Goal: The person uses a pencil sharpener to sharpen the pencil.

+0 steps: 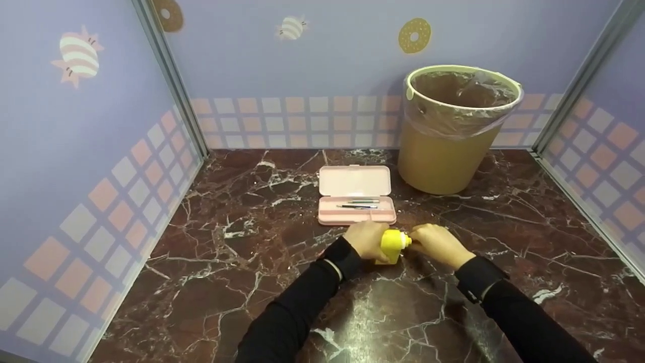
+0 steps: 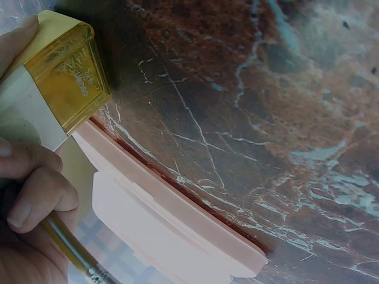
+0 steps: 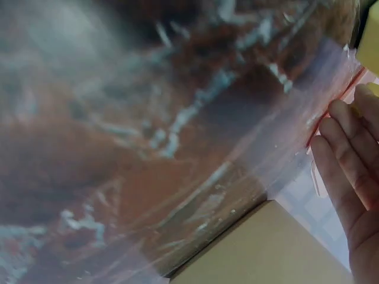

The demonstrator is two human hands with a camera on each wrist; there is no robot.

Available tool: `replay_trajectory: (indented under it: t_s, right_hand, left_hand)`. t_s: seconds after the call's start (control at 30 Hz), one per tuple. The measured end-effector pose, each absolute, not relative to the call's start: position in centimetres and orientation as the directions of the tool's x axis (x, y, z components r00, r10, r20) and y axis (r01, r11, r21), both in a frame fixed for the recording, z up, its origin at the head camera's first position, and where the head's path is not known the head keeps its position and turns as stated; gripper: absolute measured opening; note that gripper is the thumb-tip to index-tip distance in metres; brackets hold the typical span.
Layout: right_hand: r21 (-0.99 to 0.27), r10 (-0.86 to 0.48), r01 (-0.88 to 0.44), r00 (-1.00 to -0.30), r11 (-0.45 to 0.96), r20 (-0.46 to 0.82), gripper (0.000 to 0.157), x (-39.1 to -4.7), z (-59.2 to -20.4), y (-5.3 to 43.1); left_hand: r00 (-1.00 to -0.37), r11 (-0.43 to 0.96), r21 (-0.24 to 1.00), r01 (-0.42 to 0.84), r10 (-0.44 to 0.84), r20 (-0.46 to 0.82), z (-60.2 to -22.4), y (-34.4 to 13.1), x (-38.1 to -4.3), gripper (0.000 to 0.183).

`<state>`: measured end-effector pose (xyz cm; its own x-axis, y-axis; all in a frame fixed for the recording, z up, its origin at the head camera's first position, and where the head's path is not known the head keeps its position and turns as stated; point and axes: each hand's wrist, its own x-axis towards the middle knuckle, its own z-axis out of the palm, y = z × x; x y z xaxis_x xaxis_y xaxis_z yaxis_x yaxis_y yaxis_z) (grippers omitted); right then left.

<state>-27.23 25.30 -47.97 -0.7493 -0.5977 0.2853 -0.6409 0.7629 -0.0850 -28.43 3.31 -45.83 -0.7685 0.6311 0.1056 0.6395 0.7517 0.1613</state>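
Observation:
A yellow pencil sharpener (image 1: 391, 245) with a clear drawer is gripped by my left hand (image 1: 367, 239), thumb on its near side. Shavings show through the drawer (image 2: 77, 80) in the left wrist view. Below its white face, the fingers (image 2: 41, 198) of that hand curl around a pencil (image 2: 68, 245) with a metal ferrule; its tip is hidden. My right hand (image 1: 439, 243) pinches the small yellow crank (image 1: 407, 240) on the sharpener's right. In the right wrist view, the fingers (image 3: 349, 154) bend toward yellow parts at the frame edge.
Just beyond the hands lies an open pink pencil case (image 1: 357, 218) with several slim pencils (image 1: 359, 206) inside. A tan bin (image 1: 446, 156) lined with a clear bag stands back right. Patterned walls (image 1: 302, 75) border the dark marbled tabletop (image 1: 227, 292).

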Motion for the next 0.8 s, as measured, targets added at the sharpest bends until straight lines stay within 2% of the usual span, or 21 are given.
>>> replay_trajectory:
  t_s: [0.13,0.37,0.5,0.6,0.8]
  right_hand:
    - [-0.144,-0.605,-0.66,-0.74,0.737,0.293,0.018,-26.6,-48.4,25.5]
    - [-0.2,-0.666,-0.729,-0.682,0.655,0.302,0.005,-25.8,-48.6,25.9]
    - [-0.242,-0.686,-0.752,-0.659,0.613,0.309,0.003,-25.6,-48.5,26.1]
    - [-0.28,-0.679,-0.74,-0.672,0.611,0.295,0.002,-25.5,-48.4,26.2]
    - [-0.331,-0.648,-0.682,-0.728,0.652,0.224,0.015,-25.5,-47.8,26.4]
  left_hand:
    - [-0.776,0.759,0.163,0.63,0.624,0.092,-45.9,3.3,-28.4,0.052]
    - [-0.778,0.766,0.14,0.628,0.621,0.096,-45.9,3.5,-28.4,0.051]
    - [-0.778,0.763,0.152,0.628,0.621,0.099,-45.9,3.5,-28.5,0.051]
    - [-0.782,0.764,0.171,0.622,0.616,0.095,-46.0,3.4,-28.6,0.05]
    - [-0.789,0.766,0.199,0.611,0.608,0.083,-46.2,3.2,-28.7,0.05]
